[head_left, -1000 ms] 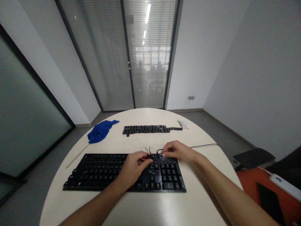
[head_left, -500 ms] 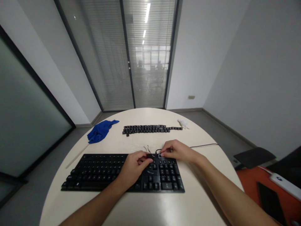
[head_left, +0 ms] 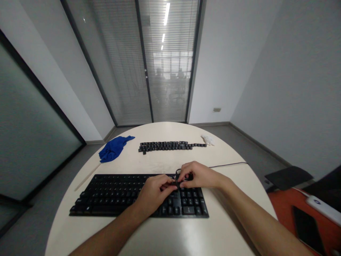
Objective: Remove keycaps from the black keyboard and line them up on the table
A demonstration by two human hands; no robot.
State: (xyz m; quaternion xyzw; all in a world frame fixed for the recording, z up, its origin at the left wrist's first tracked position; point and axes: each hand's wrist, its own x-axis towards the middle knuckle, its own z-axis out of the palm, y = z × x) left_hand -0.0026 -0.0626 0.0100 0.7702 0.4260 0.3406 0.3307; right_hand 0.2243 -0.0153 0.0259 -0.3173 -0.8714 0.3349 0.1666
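Observation:
A black keyboard (head_left: 117, 193) lies flat across the table. Over its right half, my left hand (head_left: 153, 193) is closed with thumb and fingers on a small dark keycap puller (head_left: 174, 182) with thin wire prongs. My right hand (head_left: 198, 175) meets it from the other side, its thumb and fingertips pinched at the puller's wire end; whether a keycap is between them is too small to tell. The keys beneath both hands are partly hidden.
Loose black keycaps (head_left: 165, 146) stand in rows behind the keyboard. A blue cloth (head_left: 114, 148) lies at the back left by a pale stick (head_left: 86, 177), and a crumpled white item (head_left: 207, 140) at the back right. The cable (head_left: 229, 164) runs off right.
The keycap puller in my left hand has turned, its wires now toward the right hand. My right hand has moved left from the keyboard's top right corner to the puller.

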